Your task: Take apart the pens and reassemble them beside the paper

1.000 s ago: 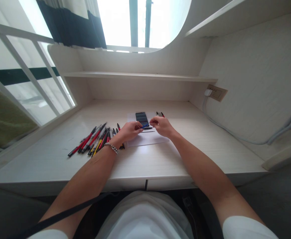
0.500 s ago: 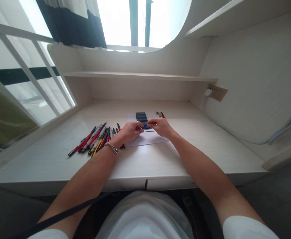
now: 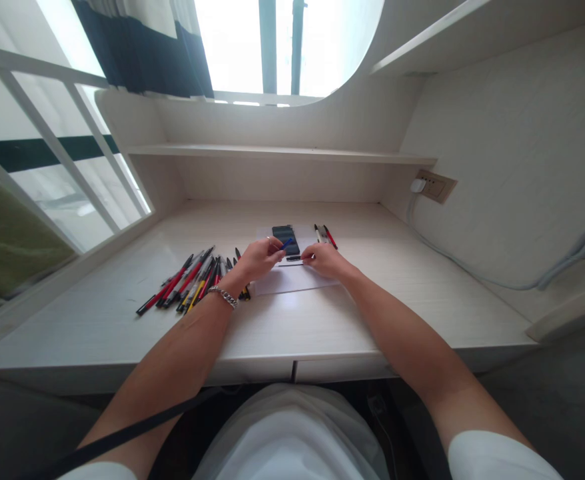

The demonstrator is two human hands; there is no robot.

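A small blue pen part is pinched between the thumb and fingers of my left hand, its end pointing up and right. My right hand has its fingertips closed at one end of a short dark pen part, just above the white paper. A thin dark rod lies on the paper below it. Behind both hands, a dark phone rests on the paper. Past my right hand lie a few pens, one of them red.
On the left of the white desk is a heap of red, black, grey and yellow pens, partly behind my left forearm. A shelf spans the back. A white plug and cable hang on the right wall.
My hands have moved slightly apart. The blue part now shows raised in my left fingers, and a dark pen part has come into view by my right fingertips, which moved lower.
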